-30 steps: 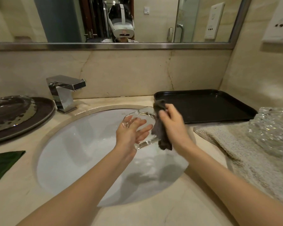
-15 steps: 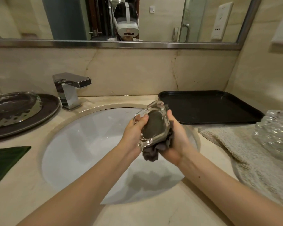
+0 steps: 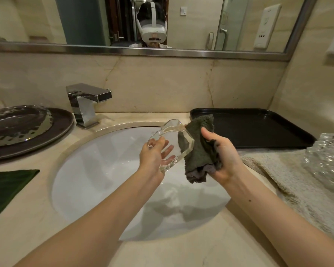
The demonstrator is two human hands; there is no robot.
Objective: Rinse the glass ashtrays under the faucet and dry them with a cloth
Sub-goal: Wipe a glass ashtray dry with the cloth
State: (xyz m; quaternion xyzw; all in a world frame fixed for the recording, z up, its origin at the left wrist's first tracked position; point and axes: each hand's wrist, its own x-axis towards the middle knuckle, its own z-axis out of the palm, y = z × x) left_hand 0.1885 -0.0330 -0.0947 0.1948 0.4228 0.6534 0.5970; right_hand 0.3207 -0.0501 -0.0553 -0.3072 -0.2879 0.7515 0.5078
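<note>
Clear, faceted glass ashtray [image 3: 174, 135]: at the middle of the frame, above the white oval sink basin [image 3: 96, 170], tilted on edge. We see our left hand [image 3: 152, 157] holding it from the left side, thumb over the near rim and fingers spread behind the glass, visible through it.

Dark grey terry cloth [image 3: 199, 151]: just right of the ashtray, touching its right edge, with a fold hanging down below. Our right hand [image 3: 222, 153] grips it, thumb on the near face of the cloth and fingers wrapped behind it.

Square chrome faucet [image 3: 87, 103]: upper left of centre, on the beige marble counter [image 3: 27, 218]. No water is seen running from it.

Black rectangular tray [image 3: 258, 128]: right of centre, against the back wall, behind the cloth.

Beige towel [image 3: 297, 189]: lower right, spread on the counter. On it, at the right edge of the frame, more clear glassware [image 3: 328, 160]; we cannot tell how many pieces.

Round dark plate [image 3: 62, 128]: far left, carrying a shiny silver dish [image 3: 17, 124].

Dark green folded cloth [image 3: 6, 187]: left edge, below the plate.

Steel-framed mirror [image 3: 162, 52]: along the top of the frame, reflecting a person wearing a white headset.
</note>
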